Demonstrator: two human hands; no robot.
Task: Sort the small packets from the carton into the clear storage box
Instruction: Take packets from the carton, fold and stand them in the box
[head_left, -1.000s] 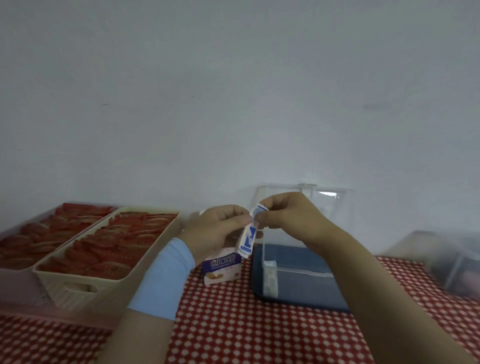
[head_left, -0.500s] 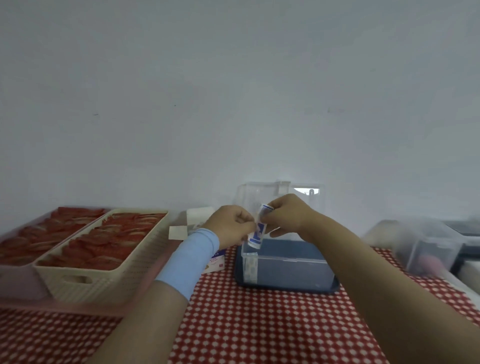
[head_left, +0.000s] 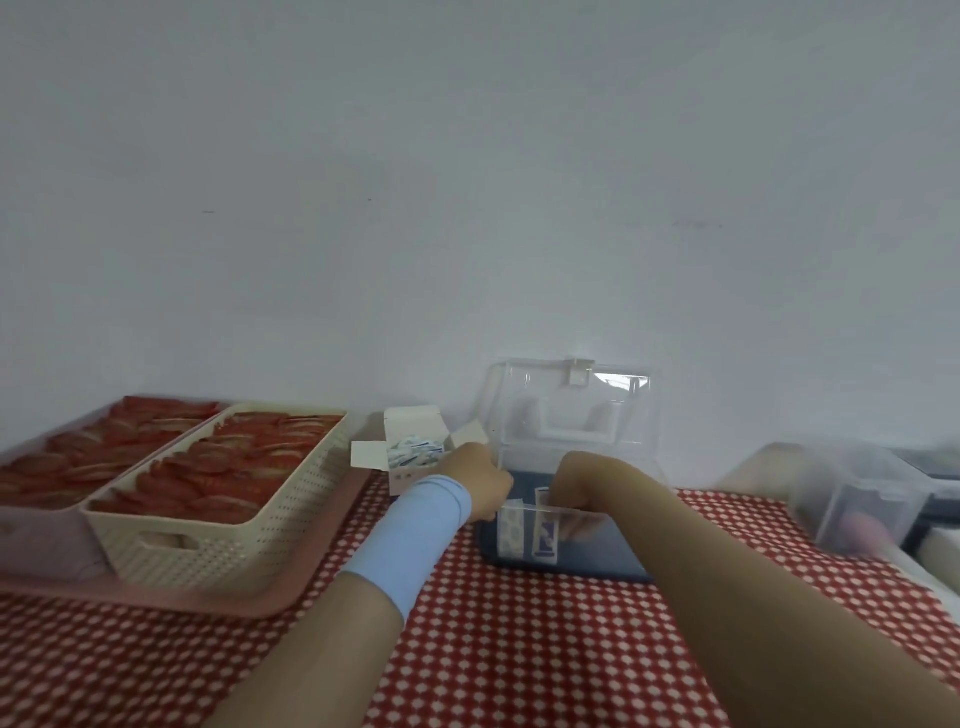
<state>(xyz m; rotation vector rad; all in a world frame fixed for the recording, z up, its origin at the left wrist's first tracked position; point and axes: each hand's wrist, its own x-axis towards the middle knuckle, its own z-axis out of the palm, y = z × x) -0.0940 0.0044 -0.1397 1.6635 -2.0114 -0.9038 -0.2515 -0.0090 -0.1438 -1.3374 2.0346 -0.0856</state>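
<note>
Right fingers (head_left: 575, 526) blur behind the storage box (head_left: 626, 449) wall, perhaps pinching.

Both of the person's arms are being held out across the table (head_left: 519, 649) toward its far edge, forearms converging. The left hand (head_left: 480, 480), its wrist wearing a light blue sleeve (head_left: 415, 535), is hovering knuckles-up with fingers curled under; whether it is holding anything cannot be told. The bare right arm (head_left: 727, 597) is angling in from the table's near right corner. The right hand (head_left: 571, 493) is bending down at the wrist, its fingers (head_left: 579, 525) sitting inside the clear storage box (head_left: 587, 558) just beside an upright packet (head_left: 544, 530); blur is hiding whether they are pinching it. The two hands are sitting close together but apart.
</note>
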